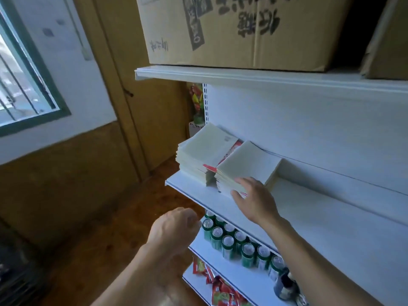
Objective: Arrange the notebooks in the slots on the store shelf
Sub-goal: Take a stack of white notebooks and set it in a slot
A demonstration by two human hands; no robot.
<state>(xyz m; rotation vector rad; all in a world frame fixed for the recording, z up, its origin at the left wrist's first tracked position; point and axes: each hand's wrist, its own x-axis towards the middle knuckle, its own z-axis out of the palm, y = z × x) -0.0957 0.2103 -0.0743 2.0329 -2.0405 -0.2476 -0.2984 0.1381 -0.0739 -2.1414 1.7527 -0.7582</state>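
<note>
Left hand [174, 226] hangs nearest, loosely curled and holding nothing, off the near edge of the shelf [298, 202]. Right hand [254, 199] pinches the near edge of the right notebook stack [247, 166], fingers above and thumb below, apparently to square it beside the left notebook stack [203, 151].

A left stack [198, 151] and a right stack [245, 166] of notebooks crowd the left end of the middle shelf [320, 213], with a narrow gap between them. To their right I see bare white board. Open height reaches from the stack tops to the upper shelf [242, 77], which is loaded with a cardboard box [231, 29]. My right hand [254, 199] grips the right stack's front corner; cans [234, 239] pack the shelf below.
</note>
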